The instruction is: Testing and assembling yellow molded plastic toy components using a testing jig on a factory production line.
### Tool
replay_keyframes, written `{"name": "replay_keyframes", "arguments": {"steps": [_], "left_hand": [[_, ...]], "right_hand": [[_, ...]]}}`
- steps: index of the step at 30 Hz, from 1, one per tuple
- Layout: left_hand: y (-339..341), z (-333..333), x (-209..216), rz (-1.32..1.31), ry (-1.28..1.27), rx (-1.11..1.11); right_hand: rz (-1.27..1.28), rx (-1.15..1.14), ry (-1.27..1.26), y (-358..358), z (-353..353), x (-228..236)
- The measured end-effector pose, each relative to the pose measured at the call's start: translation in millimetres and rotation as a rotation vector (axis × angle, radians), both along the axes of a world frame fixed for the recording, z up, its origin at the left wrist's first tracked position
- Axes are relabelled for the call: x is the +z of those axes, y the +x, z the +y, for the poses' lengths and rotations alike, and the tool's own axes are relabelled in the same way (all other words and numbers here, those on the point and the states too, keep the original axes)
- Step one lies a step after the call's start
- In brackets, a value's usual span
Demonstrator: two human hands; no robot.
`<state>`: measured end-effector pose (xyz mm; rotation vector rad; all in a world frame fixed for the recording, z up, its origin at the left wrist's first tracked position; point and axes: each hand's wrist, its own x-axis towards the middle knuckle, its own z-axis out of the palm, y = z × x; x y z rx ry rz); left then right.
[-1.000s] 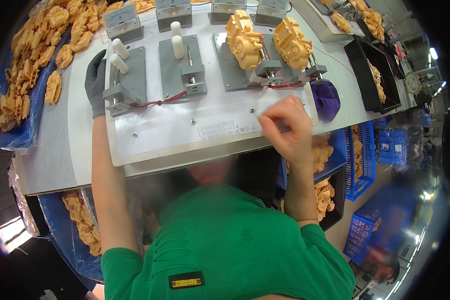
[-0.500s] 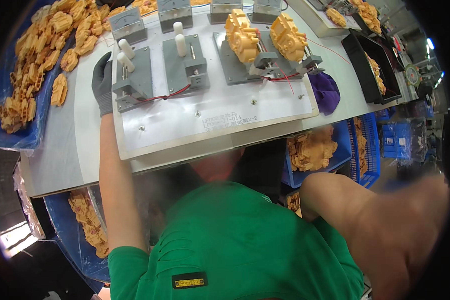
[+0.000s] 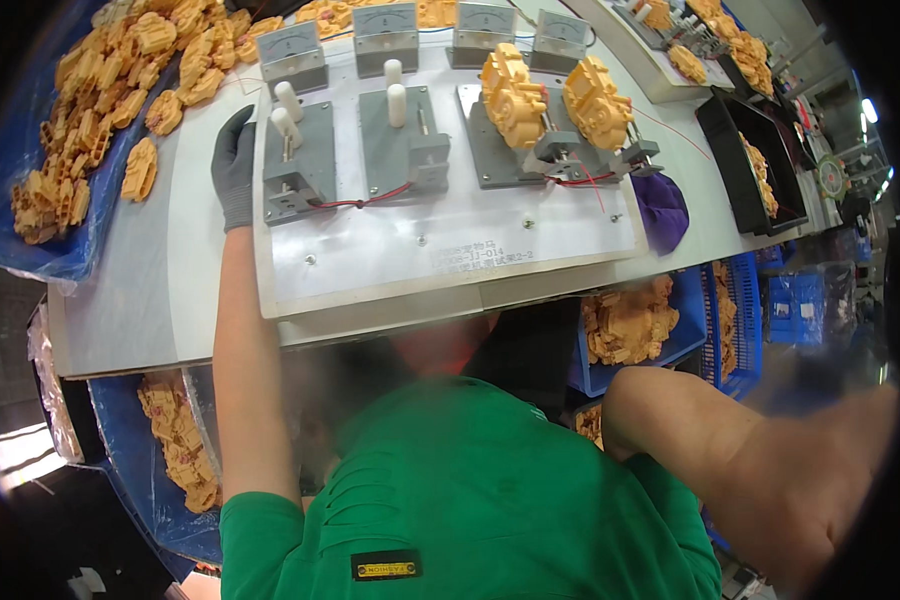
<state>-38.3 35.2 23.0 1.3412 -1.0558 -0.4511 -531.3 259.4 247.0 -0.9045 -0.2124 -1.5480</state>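
Left hand point(image 3: 234, 165) loosely uncurled against the white board point(image 3: 370, 275) — blurred right hand point(image 3: 825, 475), its opening and hold I cannot tell.

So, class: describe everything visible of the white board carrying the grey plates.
The white board is flat and roughly rectangular, its face reflecting light. It lies on the table, bearing grey plates, some with upright white pegs; two yellow plastic-looking housings stand at the right. Metal knobs and lettering sit toward the front; red wires cross it. The gloved left hand is at its left edge; its grip is unclear.
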Motion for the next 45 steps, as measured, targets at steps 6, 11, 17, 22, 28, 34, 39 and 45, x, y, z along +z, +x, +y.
{"name": "replay_keyframes", "arguments": {"steps": [6, 11, 17, 22, 28, 34, 39, 45], "left_hand": [[3.0, 1.3, -3.0, 0.034, 0.000, 0.010], [-5.4, -0.5, 3.8, -0.027, 0.009, 0.008], [-6.0, 6.9, 9.4, -0.009, 0.044, 0.035], [-2.1, -1.1, 0.3, 0.025, -0.016, 0.013], [5.7, 8.3, -1.7, 0.039, 0.011, 0.015], [-2.3, 1.4, 2.4, -0.023, 0.009, 0.013], [-6.1, -3.6, 4.0, 0.030, -0.006, -0.016], [-1.7, -2.1, 2.9, 0.030, -0.037, -0.038]], "right_hand": [[0.027, 0.001, -0.008, 18.3, -0.6, 3.2], [0.034, 0.008, -0.014, 27.0, -6.7, 3.2], [0.036, 0.037, -0.003, 25.8, -14.6, 2.6], [0.035, 0.046, -0.008, 18.4, -9.3, 2.7], [0.041, 0.066, 0.007, 10.5, -7.6, 4.1], [0.038, 0.059, 0.007, 12.2, -5.5, 2.3], [0.048, 0.028, 0.015, 32.0, -10.5, 0.4], [0.061, 0.027, 0.019, 43.9, -21.4, 1.1]]}}
